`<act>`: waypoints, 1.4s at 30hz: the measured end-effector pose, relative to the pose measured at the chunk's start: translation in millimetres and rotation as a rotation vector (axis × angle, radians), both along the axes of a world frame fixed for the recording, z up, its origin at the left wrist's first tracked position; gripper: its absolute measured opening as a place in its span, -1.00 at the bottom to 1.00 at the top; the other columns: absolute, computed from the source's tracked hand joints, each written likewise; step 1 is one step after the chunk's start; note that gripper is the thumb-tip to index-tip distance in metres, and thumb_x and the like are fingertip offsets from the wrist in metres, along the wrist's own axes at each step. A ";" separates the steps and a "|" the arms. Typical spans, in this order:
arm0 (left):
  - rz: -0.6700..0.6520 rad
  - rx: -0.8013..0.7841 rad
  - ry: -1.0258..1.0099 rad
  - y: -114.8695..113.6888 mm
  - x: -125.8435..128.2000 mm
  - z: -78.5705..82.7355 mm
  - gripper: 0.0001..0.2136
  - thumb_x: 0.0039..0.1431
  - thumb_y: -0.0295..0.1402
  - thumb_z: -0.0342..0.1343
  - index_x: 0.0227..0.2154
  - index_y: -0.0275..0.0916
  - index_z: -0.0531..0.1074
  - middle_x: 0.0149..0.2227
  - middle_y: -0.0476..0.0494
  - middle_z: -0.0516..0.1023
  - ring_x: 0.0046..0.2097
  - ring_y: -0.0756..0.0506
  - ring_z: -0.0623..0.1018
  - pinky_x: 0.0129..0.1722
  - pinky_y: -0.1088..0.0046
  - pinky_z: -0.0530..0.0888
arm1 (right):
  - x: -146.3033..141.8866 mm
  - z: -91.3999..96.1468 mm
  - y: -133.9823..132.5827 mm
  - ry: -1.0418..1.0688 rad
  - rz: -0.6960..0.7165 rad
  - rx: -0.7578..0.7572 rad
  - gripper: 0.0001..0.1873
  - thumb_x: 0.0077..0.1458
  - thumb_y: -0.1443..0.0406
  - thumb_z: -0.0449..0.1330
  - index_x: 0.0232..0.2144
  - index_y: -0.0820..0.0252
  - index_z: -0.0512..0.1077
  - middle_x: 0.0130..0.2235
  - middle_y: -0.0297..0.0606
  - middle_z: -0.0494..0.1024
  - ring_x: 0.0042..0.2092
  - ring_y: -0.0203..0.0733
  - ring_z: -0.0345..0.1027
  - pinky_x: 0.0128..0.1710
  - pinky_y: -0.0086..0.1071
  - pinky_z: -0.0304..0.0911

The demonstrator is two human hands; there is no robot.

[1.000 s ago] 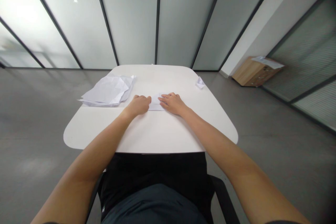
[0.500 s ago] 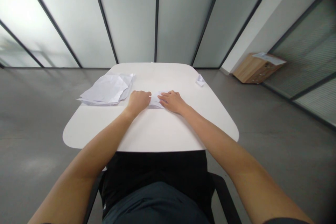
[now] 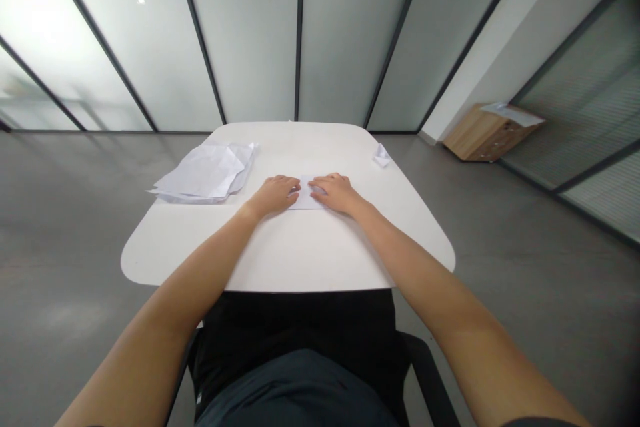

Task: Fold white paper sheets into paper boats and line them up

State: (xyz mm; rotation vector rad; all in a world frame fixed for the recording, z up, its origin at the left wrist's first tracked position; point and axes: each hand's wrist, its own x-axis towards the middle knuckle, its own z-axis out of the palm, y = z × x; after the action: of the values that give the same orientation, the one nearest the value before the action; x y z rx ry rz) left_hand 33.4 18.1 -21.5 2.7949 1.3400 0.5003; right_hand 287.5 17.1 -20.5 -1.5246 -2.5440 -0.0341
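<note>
A small piece of folded white paper lies flat on the white table in front of me. My left hand rests on its left side, thumb and fingers apart. On the right side lies my right hand, its thumb likewise spread from the fingers. Both hands touch the paper without gripping it, and a narrow strip shows between them. Their palms hide the paper's outer ends.
A stack of creased white sheets sits at the table's left edge. Near the right edge stands a small folded paper piece. A wooden cabinet is on the floor at the right, beside frosted glass panels.
My left hand has gone from curled fingers to spread ones and shifted slightly right. The paper now lies flatter, and my right hand has moved slightly right.
</note>
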 end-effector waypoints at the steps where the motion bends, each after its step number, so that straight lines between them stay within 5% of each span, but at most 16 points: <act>1: 0.017 -0.004 0.000 0.8 -1.4 -0.5 -0.68 0.39 -0.25 0.03 0.13 -0.13 0.48 0.12 -0.17 0.61 0.20 -0.22 0.52 0.26 0.11 0.40 | 6.9 -0.9 3.5 0.006 -0.034 -0.004 -0.48 0.42 -0.04 0.04 0.30 -0.14 0.43 0.38 -0.35 0.40 0.31 0.14 0.23 0.29 0.05 0.13; 7: 0.030 -0.029 0.015 5.8 -7.7 0.2 -0.64 0.38 -0.24 0.02 0.16 -0.14 0.48 0.16 -0.16 0.60 0.24 -0.23 0.51 0.30 0.13 0.38 | 39.5 -8.5 20.0 0.003 -0.225 -0.069 -0.39 0.37 -0.09 0.07 0.33 -0.03 0.38 0.44 -0.22 0.31 0.38 0.25 0.16 0.31 0.13 0.13; 15: -0.044 0.019 0.088 5.0 -6.8 -5.2 -0.55 0.45 -0.28 -0.10 0.29 0.12 0.45 0.35 -0.01 0.45 0.31 -0.21 0.46 0.35 0.12 0.33 | 37.8 -12.6 21.8 0.008 -0.237 -0.082 -0.39 0.38 -0.13 0.03 0.27 0.00 0.44 0.43 -0.13 0.29 0.40 0.30 0.13 0.31 0.21 0.13; 23: -0.049 0.030 0.113 8.2 -7.1 -5.5 -0.55 0.44 -0.28 -0.08 0.28 0.12 0.47 0.34 -0.01 0.46 0.28 -0.23 0.48 0.33 0.11 0.36 | 34.6 -10.2 22.8 0.202 -0.234 -0.023 -0.56 0.29 0.04 0.22 0.14 0.01 0.54 0.24 -0.19 0.55 0.32 0.09 0.30 0.29 -0.03 0.22; 29: -0.043 0.020 0.106 10.2 -8.2 -8.0 -0.55 0.45 -0.27 -0.08 0.29 0.15 0.45 0.35 0.02 0.45 0.29 -0.22 0.48 0.32 0.12 0.37 | 32.7 -8.9 20.0 0.405 -0.057 0.004 -0.63 0.16 0.33 0.26 0.03 0.12 0.60 0.11 -0.19 0.64 0.18 -0.01 0.46 0.26 -0.17 0.28; 38: -0.022 0.027 0.040 8.2 -8.3 -7.2 -0.54 0.42 -0.27 -0.04 0.33 -0.11 0.37 0.18 -0.20 0.59 0.20 -0.24 0.54 0.25 0.15 0.44 | 20.4 -15.2 14.7 0.403 0.202 0.002 -0.73 0.16 0.43 0.24 -0.15 0.10 0.66 0.05 -0.21 0.69 0.19 -0.02 0.48 0.30 -0.11 0.29; 42: -0.081 0.035 0.074 7.7 -8.9 -6.2 -0.52 0.45 -0.29 -0.09 0.37 0.00 0.34 0.27 -0.10 0.54 0.23 -0.20 0.52 0.28 0.17 0.41 | 20.2 -14.1 14.9 0.346 0.225 0.030 -0.77 0.18 0.38 0.26 -0.14 0.09 0.66 0.07 -0.21 0.68 0.14 -0.03 0.51 0.26 -0.13 0.31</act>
State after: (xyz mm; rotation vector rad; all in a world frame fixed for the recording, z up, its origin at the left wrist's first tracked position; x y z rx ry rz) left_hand 24.5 25.8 -27.7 2.9096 1.2352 0.4257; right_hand 307.8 31.9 -34.6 -1.1120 -2.4017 0.2020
